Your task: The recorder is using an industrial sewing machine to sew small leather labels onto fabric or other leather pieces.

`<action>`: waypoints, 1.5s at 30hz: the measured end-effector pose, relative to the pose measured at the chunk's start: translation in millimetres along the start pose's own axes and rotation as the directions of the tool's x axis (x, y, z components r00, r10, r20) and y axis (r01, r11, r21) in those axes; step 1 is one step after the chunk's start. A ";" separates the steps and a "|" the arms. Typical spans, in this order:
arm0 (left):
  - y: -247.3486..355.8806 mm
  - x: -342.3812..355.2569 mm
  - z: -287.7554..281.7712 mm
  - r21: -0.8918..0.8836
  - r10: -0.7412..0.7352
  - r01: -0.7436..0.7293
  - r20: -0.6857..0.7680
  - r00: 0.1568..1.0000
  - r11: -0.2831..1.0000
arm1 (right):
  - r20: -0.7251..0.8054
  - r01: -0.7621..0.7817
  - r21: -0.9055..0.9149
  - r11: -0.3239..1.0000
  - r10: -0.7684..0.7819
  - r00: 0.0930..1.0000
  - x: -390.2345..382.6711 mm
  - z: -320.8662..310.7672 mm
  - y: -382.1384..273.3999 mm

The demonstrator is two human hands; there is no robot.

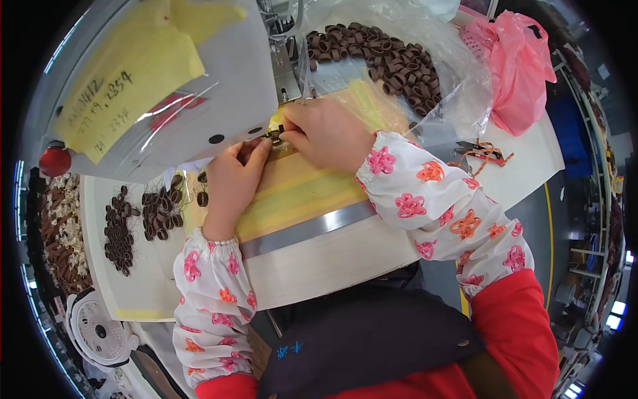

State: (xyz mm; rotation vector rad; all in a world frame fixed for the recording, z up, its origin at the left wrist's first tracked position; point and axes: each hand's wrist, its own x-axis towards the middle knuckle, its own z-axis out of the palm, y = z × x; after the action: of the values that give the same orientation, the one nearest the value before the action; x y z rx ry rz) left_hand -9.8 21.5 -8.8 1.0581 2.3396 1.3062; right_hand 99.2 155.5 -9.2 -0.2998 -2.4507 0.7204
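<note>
My left hand (236,183) and my right hand (327,133) meet beside the foot of a sewing machine (199,80). Between their fingertips is a small dark brown loop (274,137), partly covered by the fingers. The left thumb and forefinger pinch it from the left, while the right fingers close on its other side. Under both hands lies a work surface covered with yellow tape (299,193). Left of my left hand are bunches of brown loops with thread tails (163,209). A pile of loose brown loops (415,73) sits on clear plastic beyond my right hand.
A metal strip (312,229) crosses the table's near side. At the right lie small snips (482,151) with orange cord, below a pink plastic bag (522,80). A white fan (100,329) stands at the lower left. Yellow paper is stuck on the machine head.
</note>
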 end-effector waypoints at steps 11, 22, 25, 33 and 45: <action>-40.3 -33.1 -76.5 0.400 0.327 -0.282 -0.049 0.944 0.872 | -0.172 -0.173 -0.484 0.858 0.101 0.980 30.0 -89.9 97.9; -0.5 -26.7 -16.5 0.442 0.537 -0.491 0.025 0.844 0.751 | -0.029 -0.195 -0.668 0.718 0.238 0.971 50.3 -81.1 107.2; -6.1 -14.1 0.1 0.412 0.497 -0.443 -0.027 0.867 0.796 | -0.086 -0.251 -0.665 0.704 0.262 0.961 52.8 -80.7 103.1; -8.0 -10.4 -11.0 0.367 0.389 -0.380 0.051 0.920 0.849 | -0.022 0.120 -0.024 0.992 -0.121 0.992 20.8 -48.9 17.8; 2.2 -8.8 -23.9 -0.146 0.189 -0.150 0.316 0.930 0.978 | 0.072 0.125 0.189 0.974 -0.140 0.988 -14.2 5.0 -36.2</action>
State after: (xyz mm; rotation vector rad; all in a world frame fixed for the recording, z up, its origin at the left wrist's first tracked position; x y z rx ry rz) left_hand -15.5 1.0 5.4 1.3482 1.9377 1.1997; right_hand 106.0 118.2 0.9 -0.0341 -2.4332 0.9095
